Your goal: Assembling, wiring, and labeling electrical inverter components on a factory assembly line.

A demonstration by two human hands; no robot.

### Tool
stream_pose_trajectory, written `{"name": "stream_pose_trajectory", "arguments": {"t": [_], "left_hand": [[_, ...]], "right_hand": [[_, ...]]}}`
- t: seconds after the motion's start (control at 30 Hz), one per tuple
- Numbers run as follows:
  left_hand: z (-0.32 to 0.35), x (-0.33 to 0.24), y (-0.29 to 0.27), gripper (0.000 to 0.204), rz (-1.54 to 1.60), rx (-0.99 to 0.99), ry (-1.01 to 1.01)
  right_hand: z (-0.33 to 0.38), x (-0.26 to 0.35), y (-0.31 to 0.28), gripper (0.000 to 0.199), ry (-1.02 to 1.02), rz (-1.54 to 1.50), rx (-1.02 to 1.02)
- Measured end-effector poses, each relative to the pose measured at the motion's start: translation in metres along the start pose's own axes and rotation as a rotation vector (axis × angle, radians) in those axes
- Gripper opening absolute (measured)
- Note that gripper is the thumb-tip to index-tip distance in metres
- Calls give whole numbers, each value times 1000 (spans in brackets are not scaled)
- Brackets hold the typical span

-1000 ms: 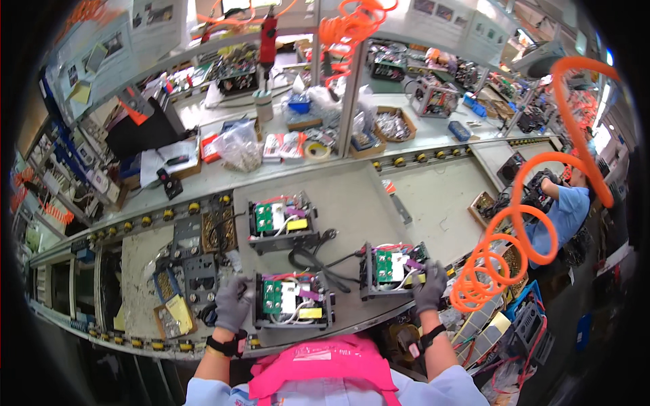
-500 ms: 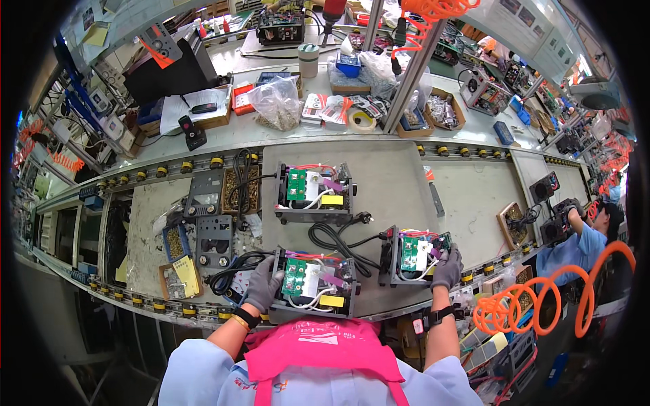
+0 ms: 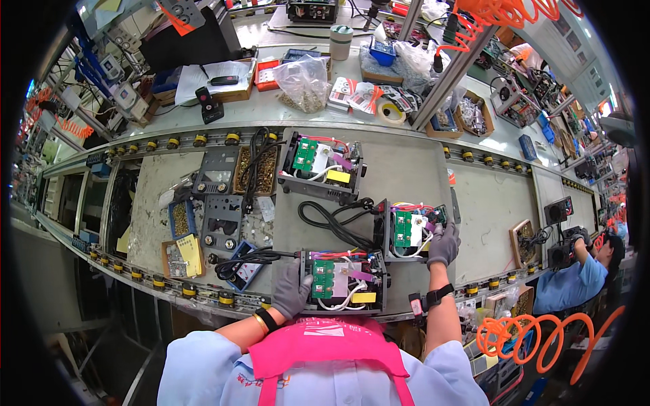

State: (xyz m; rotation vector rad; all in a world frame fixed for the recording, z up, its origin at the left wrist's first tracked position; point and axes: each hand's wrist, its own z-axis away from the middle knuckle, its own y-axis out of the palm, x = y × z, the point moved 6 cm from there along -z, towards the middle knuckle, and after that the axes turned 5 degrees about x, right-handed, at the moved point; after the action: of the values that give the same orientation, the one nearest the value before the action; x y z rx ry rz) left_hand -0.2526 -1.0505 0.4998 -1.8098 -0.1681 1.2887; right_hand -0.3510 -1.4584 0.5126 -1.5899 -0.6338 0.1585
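Observation:
Three open box-shaped electrical units with green circuit boards, white wires and yellow labels stand on a grey board (image 3: pixel 420 162). My gloved left hand (image 3: pixel 291 292) grips the left side of the near unit (image 3: pixel 342 281), its thumb over the edge. At the right, my gloved right hand (image 3: pixel 443 245) holds the right-hand end of the second unit (image 3: pixel 408 229), fingers curled over its corner. The third unit (image 3: pixel 321 166) sits farther off, touched by neither hand. A looped black power cord (image 3: pixel 328 220) lies between the units. Both palms are hidden.
Left of the board are grey metal panels (image 3: pixel 221 220), a box of brass fasteners (image 3: pixel 256 169) and a blue bin (image 3: pixel 180 220). Rollers (image 3: pixel 200 140) line the track. An orange coiled hose (image 3: pixel 535 338) hangs at right, near a co-worker (image 3: pixel 572 277). A shelf (image 3: pixel 264 105) runs behind.
The view has shifted. Relative to the other units, the near one has slid right and slightly toward me with my left hand on it. My right hand stays on the second unit.

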Motion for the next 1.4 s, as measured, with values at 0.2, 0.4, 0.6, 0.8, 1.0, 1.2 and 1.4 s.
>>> {"name": "stream_pose_trajectory", "arguments": {"t": [0.2, 0.4, 0.6, 0.8, 1.0, 1.2, 1.4], "left_hand": [[-31, -6, -24, 47, -91, 370, -58], [-116, 15, -85, 27, 21, 247, -61], [-149, 32, -47, 29, 173, 163, -148], [-126, 40, -42, 31, 283, 325, -149], [-102, 25, -104, 34, 177, 436, -140], [-106, -30, -197, 28, -126, 529, -44], [-143, -97, -270, 30, -420, 552, 136]], "right_hand": [[-38, -20, 9, 37, -294, -127, 104], [-51, -23, 20, 34, -300, -210, 198], [-49, -27, 23, 33, -261, -390, 198], [-46, -20, 19, 34, -205, -229, 249], [-54, -21, 24, 39, -282, -93, 239], [-60, -30, 34, 34, -250, -308, 220], [-60, -26, 31, 43, -164, -331, 354]]}}
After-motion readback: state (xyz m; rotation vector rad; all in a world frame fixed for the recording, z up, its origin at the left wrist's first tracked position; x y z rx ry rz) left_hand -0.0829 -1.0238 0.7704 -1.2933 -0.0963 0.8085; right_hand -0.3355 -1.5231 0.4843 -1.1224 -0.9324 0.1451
